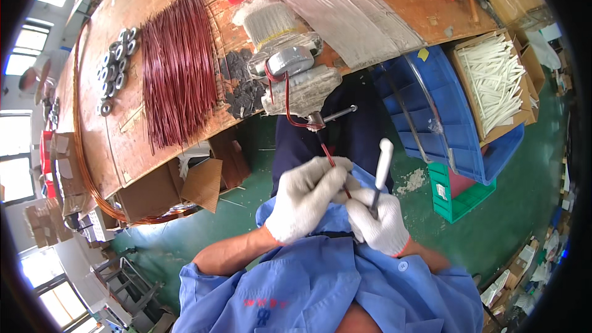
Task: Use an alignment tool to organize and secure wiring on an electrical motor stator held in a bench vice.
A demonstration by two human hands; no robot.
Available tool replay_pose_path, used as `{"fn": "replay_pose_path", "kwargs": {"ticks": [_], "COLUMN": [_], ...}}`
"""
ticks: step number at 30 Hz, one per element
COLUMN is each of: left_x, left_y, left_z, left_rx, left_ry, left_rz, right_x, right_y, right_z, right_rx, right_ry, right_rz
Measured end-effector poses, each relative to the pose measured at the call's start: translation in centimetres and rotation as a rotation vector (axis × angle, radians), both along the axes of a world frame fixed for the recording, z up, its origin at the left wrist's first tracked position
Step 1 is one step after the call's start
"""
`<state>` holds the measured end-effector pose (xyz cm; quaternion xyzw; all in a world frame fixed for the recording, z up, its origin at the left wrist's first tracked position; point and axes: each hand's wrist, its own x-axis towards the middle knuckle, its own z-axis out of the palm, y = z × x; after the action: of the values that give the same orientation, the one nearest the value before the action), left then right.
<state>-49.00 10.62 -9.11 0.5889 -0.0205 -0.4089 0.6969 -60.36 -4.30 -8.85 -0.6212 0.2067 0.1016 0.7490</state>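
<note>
The thin dark red wire (328,155) slopes down from the plastic-wrapped vise (302,91) into the pinched fingertips of the white-gloved left hand (302,202), then reaches the right hand's fingers. That white-gloved right hand (383,223) curls round a white-handled tool with a dark shaft (384,163), handle upward. Both forearms angle inward, hands nearly meeting.
</note>
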Motion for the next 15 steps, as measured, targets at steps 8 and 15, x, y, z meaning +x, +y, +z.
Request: {"fn": "replay_pose_path", "kwargs": {"ticks": [8, 15], "left_x": [9.4, 18.5], "left_y": [1.0, 0.3], "left_z": [8.8, 9.5], "left_rx": [0.19, 0.26], "left_ry": [-0.689, -0.248], "left_rz": [0.359, -0.02], "right_x": [8.5, 10.3], "right_y": [-2.2, -2.4], "right_z": [4.0, 7.8], "right_rx": [0.372, 0.337], "right_ry": [0.08, 0.076], "right_rz": [-0.127, -0.001]}}
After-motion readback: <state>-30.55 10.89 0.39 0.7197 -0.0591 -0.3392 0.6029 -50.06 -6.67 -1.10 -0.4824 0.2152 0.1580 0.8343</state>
